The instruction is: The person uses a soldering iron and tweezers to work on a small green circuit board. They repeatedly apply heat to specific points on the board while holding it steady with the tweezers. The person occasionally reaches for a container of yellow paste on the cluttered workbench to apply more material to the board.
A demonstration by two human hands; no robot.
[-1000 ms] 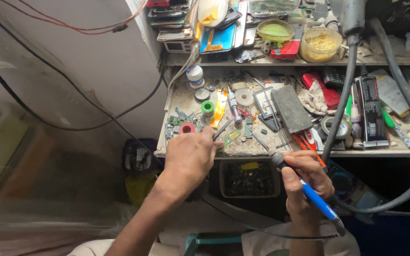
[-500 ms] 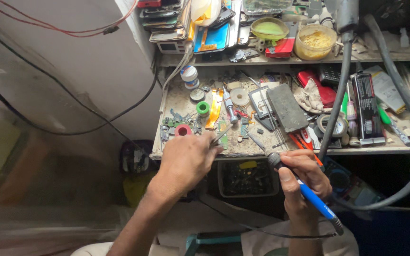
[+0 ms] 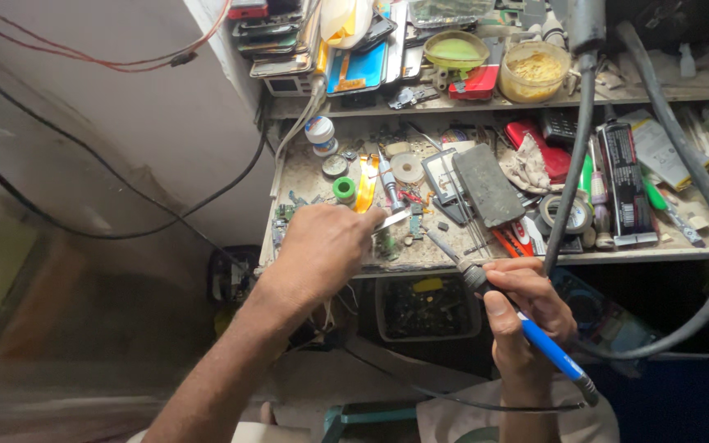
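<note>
My left hand is closed around metal tweezers, whose tips point right over a small circuit board near the bench's front edge. In my right hand I grip a soldering iron with a blue handle; its thin tip points up and left toward the same board, stopping just short of it. The iron's cord trails away below my wrist. What the tweezers pinch is too small to make out.
The cluttered bench holds a green solder spool, a dark phone panel, tape rolls and hand tools. A shelf above carries phones, a green dish and a yellow-filled tub. A grey hose hangs down at the right.
Both hands have shifted slightly lower and right in view as the camera moved. The tweezers and the iron's tip stay at the small board.
</note>
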